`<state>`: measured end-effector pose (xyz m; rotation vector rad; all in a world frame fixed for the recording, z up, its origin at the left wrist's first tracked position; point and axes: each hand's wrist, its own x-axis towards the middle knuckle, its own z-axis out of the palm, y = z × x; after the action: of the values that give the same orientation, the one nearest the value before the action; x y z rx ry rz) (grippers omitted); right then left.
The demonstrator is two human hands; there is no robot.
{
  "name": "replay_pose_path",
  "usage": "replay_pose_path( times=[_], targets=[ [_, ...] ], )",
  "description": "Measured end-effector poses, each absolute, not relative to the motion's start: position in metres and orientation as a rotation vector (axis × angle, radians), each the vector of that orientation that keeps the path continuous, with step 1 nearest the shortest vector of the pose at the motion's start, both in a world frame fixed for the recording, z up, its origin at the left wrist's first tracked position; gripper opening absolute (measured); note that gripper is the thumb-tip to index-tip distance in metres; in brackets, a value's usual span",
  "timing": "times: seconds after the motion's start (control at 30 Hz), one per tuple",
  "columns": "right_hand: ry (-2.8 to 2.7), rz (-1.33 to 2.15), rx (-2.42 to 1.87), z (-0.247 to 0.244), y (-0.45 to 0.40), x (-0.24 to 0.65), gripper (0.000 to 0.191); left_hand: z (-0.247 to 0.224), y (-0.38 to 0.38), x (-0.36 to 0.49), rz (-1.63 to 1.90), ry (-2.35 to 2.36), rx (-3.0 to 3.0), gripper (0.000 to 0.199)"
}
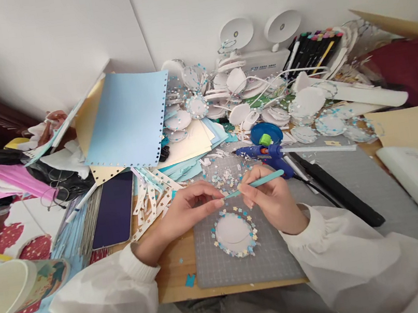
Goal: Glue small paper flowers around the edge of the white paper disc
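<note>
My right hand [268,197] is closed around slim teal tweezers [263,179], whose narrow end points left. At that tip, the thumb and forefinger of my left hand [191,206] come together in a pinch; whatever is between them is too small to make out. Just below both hands, a white disc [233,232] lies on the grey cutting mat [250,274], ringed with small blue, white and cream paper flowers or stars. Beyond my fingers is a scatter of tiny punched paper pieces [228,177].
A blue glue gun [259,152] with a glue stick lies behind my right hand, near a black bar [339,189]. Left are a phone [113,210], punched blue paper [130,118] and a paper cup [13,290]. Decorated white discs [197,107] pile up along the wall.
</note>
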<state>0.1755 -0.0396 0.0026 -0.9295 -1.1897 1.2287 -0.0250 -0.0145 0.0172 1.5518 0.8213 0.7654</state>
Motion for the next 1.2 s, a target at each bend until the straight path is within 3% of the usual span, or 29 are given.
replay_pose_path(
  times=[0.57, 0.7, 0.8, 1.2],
  targets=[
    [-1.216, 0.729, -1.031, 0.009, -0.033, 0.181, 0.018, 0.013, -0.015, -0.027, 0.869, 0.981, 1.730, 0.030],
    [-1.288, 0.652, -1.043, 0.002, -0.034, 0.182, 0.013, 0.010, -0.015, -0.027, 0.956, 1.011, 1.729, 0.011],
    [-1.380, 0.578, -1.058, -0.003, -0.037, 0.183, 0.009, 0.009, -0.015, -0.029, 1.022, 0.996, 1.738, 0.010],
    [-1.738, 0.460, -1.183, 0.004, -0.036, 0.185, 0.017, 0.008, -0.013, -0.036, 1.040, 0.963, 1.593, 0.024]
  ],
)
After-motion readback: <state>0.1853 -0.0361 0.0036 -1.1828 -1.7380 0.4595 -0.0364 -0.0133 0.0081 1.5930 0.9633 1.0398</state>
